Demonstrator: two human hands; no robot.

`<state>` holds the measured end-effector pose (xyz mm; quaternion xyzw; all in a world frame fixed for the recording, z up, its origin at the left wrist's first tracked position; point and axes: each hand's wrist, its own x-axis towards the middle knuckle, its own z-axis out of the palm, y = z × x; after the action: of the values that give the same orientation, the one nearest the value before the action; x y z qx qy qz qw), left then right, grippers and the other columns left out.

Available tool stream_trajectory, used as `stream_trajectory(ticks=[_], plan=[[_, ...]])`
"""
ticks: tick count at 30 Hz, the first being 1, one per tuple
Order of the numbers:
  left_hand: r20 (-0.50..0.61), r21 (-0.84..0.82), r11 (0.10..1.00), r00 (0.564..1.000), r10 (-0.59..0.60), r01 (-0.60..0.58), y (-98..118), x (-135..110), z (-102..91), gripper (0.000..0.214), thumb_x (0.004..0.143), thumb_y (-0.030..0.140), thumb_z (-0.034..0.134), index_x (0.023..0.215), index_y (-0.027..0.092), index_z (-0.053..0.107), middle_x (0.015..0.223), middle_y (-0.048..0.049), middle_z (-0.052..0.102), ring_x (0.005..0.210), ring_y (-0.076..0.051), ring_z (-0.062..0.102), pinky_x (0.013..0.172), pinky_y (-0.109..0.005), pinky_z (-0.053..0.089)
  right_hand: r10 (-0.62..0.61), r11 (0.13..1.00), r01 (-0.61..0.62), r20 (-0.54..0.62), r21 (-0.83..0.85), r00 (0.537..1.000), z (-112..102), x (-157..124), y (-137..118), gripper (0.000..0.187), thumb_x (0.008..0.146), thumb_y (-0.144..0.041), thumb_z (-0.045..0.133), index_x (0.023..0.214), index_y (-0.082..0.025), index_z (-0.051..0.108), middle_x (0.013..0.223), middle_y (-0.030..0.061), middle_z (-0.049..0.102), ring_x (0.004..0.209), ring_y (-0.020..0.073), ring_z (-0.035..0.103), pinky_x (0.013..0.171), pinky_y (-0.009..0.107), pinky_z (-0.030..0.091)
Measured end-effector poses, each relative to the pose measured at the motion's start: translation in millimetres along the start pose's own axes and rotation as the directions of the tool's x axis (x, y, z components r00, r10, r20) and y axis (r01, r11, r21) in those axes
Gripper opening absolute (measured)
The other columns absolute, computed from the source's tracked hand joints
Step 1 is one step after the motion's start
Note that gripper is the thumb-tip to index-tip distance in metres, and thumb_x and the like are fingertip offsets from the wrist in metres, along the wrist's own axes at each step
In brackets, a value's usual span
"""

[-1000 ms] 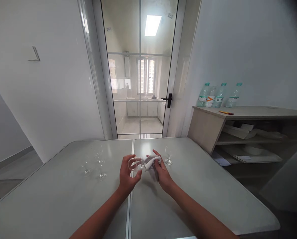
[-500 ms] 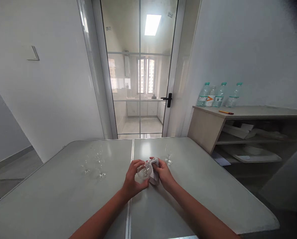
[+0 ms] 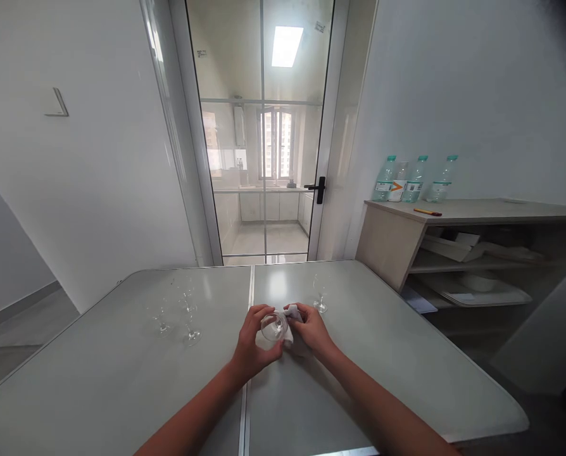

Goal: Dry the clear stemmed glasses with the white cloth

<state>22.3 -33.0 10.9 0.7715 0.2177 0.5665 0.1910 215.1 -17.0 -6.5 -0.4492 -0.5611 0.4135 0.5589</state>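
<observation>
My left hand (image 3: 253, 339) is closed around a clear wine glass (image 3: 273, 327), held on its side over the middle of the grey table (image 3: 121, 380). My right hand (image 3: 311, 329) grips a crumpled white cloth (image 3: 290, 315) pressed against the glass. One more wine glass (image 3: 319, 296) stands upright just right of my hands. Three wine glasses (image 3: 183, 310) stand upright in a group to the left.
A glass door (image 3: 264, 139) with a black handle stands beyond the table's far edge. A wooden shelf unit (image 3: 454, 247) at the right carries several water bottles (image 3: 413, 179) and a pen. The table has a seam down its middle.
The glass has turned in my left hand so its bowl now faces me, and my right hand has bunched the cloth closer against it. Both hands moved slightly right.
</observation>
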Motion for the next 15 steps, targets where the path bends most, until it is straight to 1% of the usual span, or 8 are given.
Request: stream_trajectory(ticks=[3,5,6,8,10,11,13,15], plan=[[-0.048,-0.063,0.995,0.996,-0.075,0.072,0.3,3.5,-0.7,0.06,0.082,0.018,0.072,0.137,0.028,0.051,0.127,-0.0095,0.049,0.112,-0.025,0.063,0.094,-0.047,0.062,-0.094,0.99,0.083,-0.095,-0.113,0.991,-1.5,-2.8,-10.1,0.019,0.082,-0.024,0.055,0.085,-0.02,0.073,0.101,0.0057,0.074,0.09,0.023,0.063,0.081,0.034,0.047],[-0.105,-0.097,0.987,0.984,-0.142,0.132,0.3,6.6,-2.4,0.058,0.085,0.022,0.071,0.138,0.028,0.05,0.126,-0.0089,0.049,0.109,-0.023,0.065,0.094,-0.047,0.062,-0.175,0.977,0.157,-0.125,-0.141,0.977,-2.4,-6.0,-17.8,0.023,0.079,-0.017,0.047,0.079,-0.021,0.07,0.112,0.0055,0.072,0.098,0.0226,0.063,0.086,0.033,0.046],[-0.139,-0.113,0.979,0.973,-0.182,0.167,0.4,8.2,-3.4,0.056,0.086,0.023,0.07,0.139,0.028,0.049,0.125,-0.0087,0.05,0.108,-0.023,0.066,0.093,-0.046,0.063,-0.2,0.972,0.183,-0.109,-0.145,0.974,-2.9,-7.6,-21.4,0.024,0.076,-0.015,0.045,0.077,-0.021,0.068,0.108,0.005,0.072,0.094,0.0215,0.063,0.084,0.032,0.046],[-0.192,-0.138,0.964,0.949,-0.252,0.228,0.7,11.1,-5.3,0.054,0.088,0.026,0.069,0.138,0.028,0.049,0.125,-0.0085,0.05,0.107,-0.023,0.066,0.091,-0.045,0.063,-0.187,0.973,0.18,-0.041,-0.145,0.981,-3.5,-10.5,-27.3,0.025,0.072,-0.013,0.043,0.078,-0.022,0.066,0.082,0.0021,0.07,0.073,0.0181,0.06,0.07,0.029,0.045],[-0.203,-0.144,0.954,0.936,-0.289,0.263,1.1,13.0,-6.6,0.053,0.089,0.027,0.07,0.138,0.028,0.049,0.126,-0.0085,0.05,0.109,-0.023,0.066,0.09,-0.043,0.064,-0.124,0.98,0.133,0.072,-0.151,0.99,-2.8,-13.1,-31.8,0.029,0.074,-0.014,0.043,0.088,-0.022,0.067,0.061,-0.0031,0.059,0.054,0.0149,0.05,0.057,0.026,0.039],[-0.199,-0.141,0.953,0.935,-0.292,0.268,1.2,13.4,-7.0,0.053,0.088,0.028,0.07,0.137,0.028,0.05,0.125,-0.0083,0.051,0.109,-0.023,0.066,0.089,-0.042,0.064,-0.104,0.977,0.124,0.125,-0.171,0.987,-1.8,-14.5,-33.6,0.031,0.077,-0.015,0.044,0.096,-0.022,0.067,0.059,-0.0045,0.056,0.051,0.0139,0.047,0.054,0.025,0.037],[-0.174,-0.129,0.957,0.945,-0.278,0.258,1.2,13.1,-7.2,0.053,0.087,0.028,0.072,0.136,0.028,0.051,0.124,-0.0079,0.051,0.109,-0.023,0.066,0.089,-0.042,0.064,-0.109,0.95,0.168,0.223,-0.262,0.969,1.0,-17.3,-36.1,0.032,0.083,-0.022,0.051,0.11,-0.021,0.068,0.062,-0.0049,0.057,0.052,0.0124,0.046,0.055,0.024,0.036],[-0.129,-0.117,0.966,0.961,-0.246,0.231,0.5,11.5,-6.9,0.054,0.087,0.028,0.073,0.136,0.029,0.052,0.124,-0.0077,0.052,0.107,-0.022,0.066,0.088,-0.041,0.064,-0.128,0.885,0.247,0.306,-0.393,0.944,4.0,-19.7,-36.5,0.03,0.084,-0.029,0.061,0.112,-0.022,0.07,0.064,-0.0052,0.058,0.052,0.0109,0.046,0.057,0.023,0.035]])
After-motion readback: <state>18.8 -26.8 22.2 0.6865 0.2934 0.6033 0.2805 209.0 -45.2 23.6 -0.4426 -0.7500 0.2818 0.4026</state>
